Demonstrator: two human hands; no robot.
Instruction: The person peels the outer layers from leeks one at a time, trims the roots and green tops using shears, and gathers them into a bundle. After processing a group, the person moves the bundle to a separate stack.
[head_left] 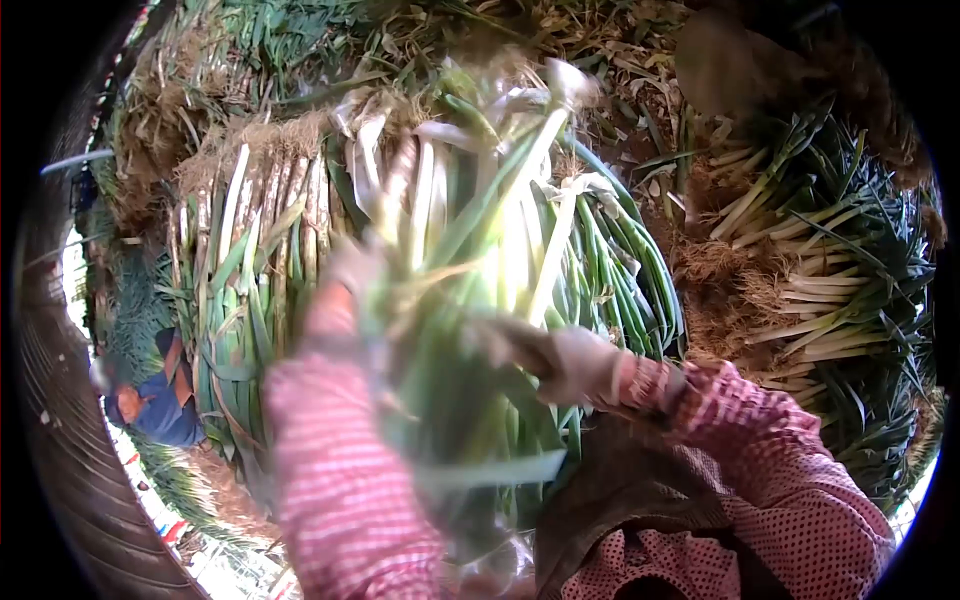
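Long green onions, pale at the root end with green leaves, lie in a large pile (515,245) in front of me. My left hand (352,268), smeared by motion, is over the left part of this pile, among blurred leaves. Its fingers do not show clearly. My right hand (585,368), in a pale glove, is closed around a dark, blurred, blade-like tool (515,345) that points left over the leaves. Blurred green leaves (445,400) hang between my forearms.
Rooted green onions stand in a row (275,190) on the left. More lie stacked (820,290) on the right, roots inward. Dry leaf scraps (630,85) cover the ground behind. Another person (165,400) is at the lower left, beside a dark ribbed wall (60,400).
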